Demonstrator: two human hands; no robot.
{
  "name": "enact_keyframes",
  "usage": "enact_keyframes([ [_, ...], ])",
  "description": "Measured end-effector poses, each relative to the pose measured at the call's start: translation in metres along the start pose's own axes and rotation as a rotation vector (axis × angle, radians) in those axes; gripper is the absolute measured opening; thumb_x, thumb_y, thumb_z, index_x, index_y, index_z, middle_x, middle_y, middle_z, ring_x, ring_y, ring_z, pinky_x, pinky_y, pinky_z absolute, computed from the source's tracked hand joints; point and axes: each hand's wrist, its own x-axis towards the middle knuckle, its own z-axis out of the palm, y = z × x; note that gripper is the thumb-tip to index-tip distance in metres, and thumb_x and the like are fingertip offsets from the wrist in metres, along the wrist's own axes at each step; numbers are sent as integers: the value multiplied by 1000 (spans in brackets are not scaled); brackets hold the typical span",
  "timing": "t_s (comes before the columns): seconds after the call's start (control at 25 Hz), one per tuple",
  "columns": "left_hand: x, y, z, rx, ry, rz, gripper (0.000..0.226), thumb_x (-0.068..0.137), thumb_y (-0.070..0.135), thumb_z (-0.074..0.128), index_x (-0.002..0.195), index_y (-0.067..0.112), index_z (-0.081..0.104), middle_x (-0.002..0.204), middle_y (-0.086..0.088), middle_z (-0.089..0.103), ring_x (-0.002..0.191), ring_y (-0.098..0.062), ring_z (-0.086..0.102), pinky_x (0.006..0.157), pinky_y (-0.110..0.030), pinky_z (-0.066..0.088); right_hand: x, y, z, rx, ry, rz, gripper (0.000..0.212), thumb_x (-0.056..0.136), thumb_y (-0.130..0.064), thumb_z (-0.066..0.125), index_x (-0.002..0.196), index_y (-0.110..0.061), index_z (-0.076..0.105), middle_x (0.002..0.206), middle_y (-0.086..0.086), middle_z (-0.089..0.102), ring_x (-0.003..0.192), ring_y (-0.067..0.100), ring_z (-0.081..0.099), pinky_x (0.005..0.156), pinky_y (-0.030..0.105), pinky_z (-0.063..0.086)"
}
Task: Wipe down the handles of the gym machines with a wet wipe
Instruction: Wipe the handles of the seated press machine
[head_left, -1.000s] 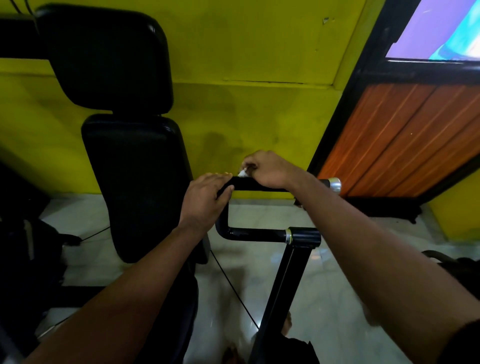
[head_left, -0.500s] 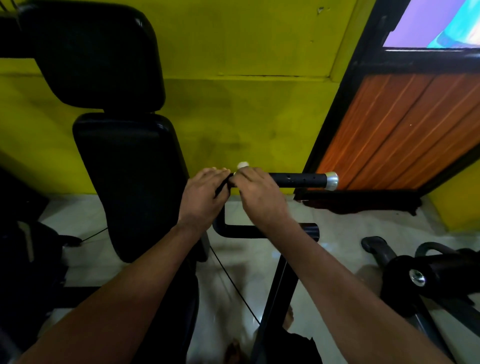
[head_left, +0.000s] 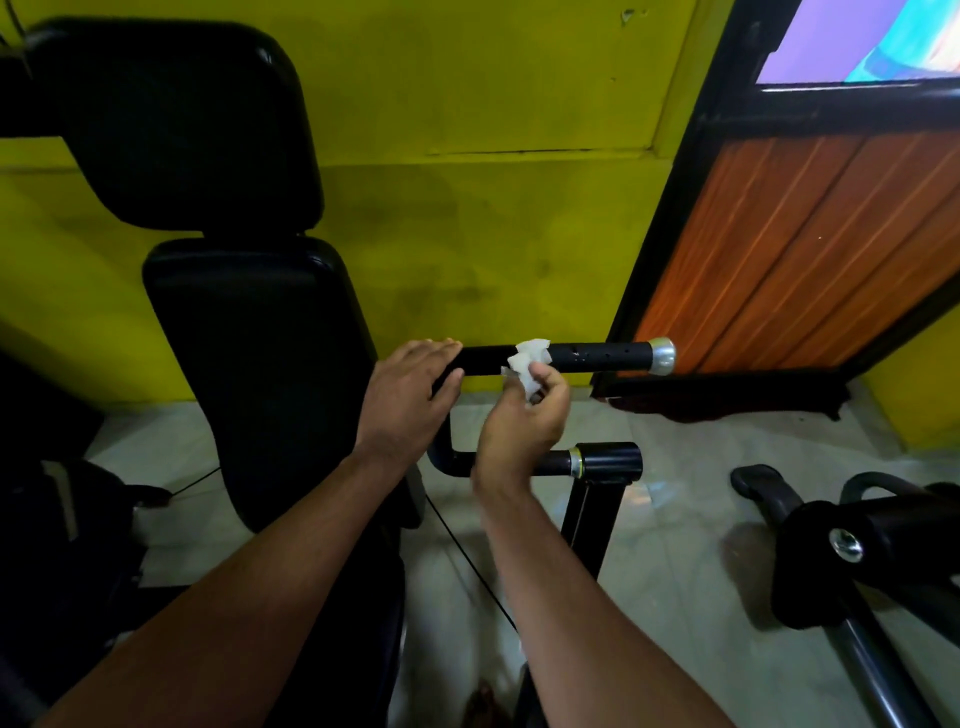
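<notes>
Yellow-painted wall (head_left: 467, 234) and pale tiled floor (head_left: 675, 525) of a gym room, with a wood-panelled door (head_left: 805, 249) at the right. The wet wipe (head_left: 527, 361), white and crumpled, lies against the near face of the machine's black handle (head_left: 597, 356). It is closer to the handle's bent inner end than to its chrome cap (head_left: 661, 356) at the free end. The right hand (head_left: 519, 415) holds it from below, fingertips bunched and pinched on the wad, presumably so it can be pressed to the bar and run along it. The left hand (head_left: 410, 395) sits at the inner end, fingers together over the top of the bar and thumb beneath. This grip appears meant to steady the bar against the rubbing. Whether the bare stretch from wipe to cap has been wiped cannot be told. Below, the handle turns down into a collar (head_left: 605, 460) on an upright post. Behind the left hand stand the black back pad (head_left: 249, 364) and head pad (head_left: 182, 130), and a second machine (head_left: 857, 545) lies at the lower right.
</notes>
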Motion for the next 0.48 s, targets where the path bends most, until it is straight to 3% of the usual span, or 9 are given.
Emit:
enact_keyframes([
  [0.08,0,-1,-2,9,-11,-7,44,97,39,47,131,16,62,131,-2,64,124,-24,54,100,-47,46,-4,-4,18,316,101,444,29,90,6,58,101,-21,59,112,10,66,98,21,66,80,26,57],
  [0.16,-2,1,-4,16,-21,-17,44,97,39,47,132,16,62,132,-2,63,126,-24,52,100,-46,45,-1,-7,22,591,124,720,24,95,8,51,116,-4,56,116,20,62,91,22,66,72,22,58],
  [0.28,-2,3,-4,22,-23,-5,41,99,37,50,133,17,61,133,-2,63,126,-23,52,101,-44,44,2,-13,20,610,21,814,24,100,2,47,122,2,55,113,21,62,88,21,66,75,24,58],
  [0.4,-1,3,-5,27,-16,-1,38,99,33,54,132,16,61,132,-2,63,126,-24,52,102,-43,44,12,-22,11,565,-28,861,22,99,4,46,119,3,56,100,15,62,74,16,62,62,18,54],
  [0.48,0,4,-4,22,-9,7,38,100,34,54,132,16,61,132,-3,63,125,-24,53,102,-44,44,26,-23,4,581,-20,872,20,99,5,44,112,-2,59,96,10,62,76,15,62,70,20,54],
])
